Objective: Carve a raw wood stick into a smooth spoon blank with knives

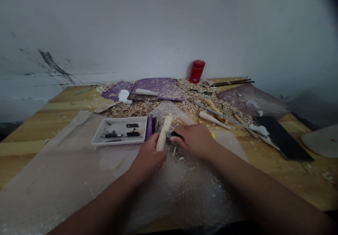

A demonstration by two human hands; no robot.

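Observation:
A pale, peeled piece of wood (163, 133) stands tilted in the middle, its roughly cut tip pointing away from me. My left hand (151, 154) is wrapped round its lower end. In my right hand (194, 140) is a carving knife (174, 134) with a black handle; the fist covers most of it. The short blade lies against the wood's right side, near mid-length. A few loose shavings (174, 151) are just below the blade, over clear plastic sheeting (169, 185).
Left of the hands sits a white tray (118, 143) with a black-handled tool. Wood shavings (137, 109) cover the back of the table, around purple sheets (158, 83). A red canister (197, 71) stands by the wall. On the right lie a tapered wood piece (212, 119) and a black slab (285, 138).

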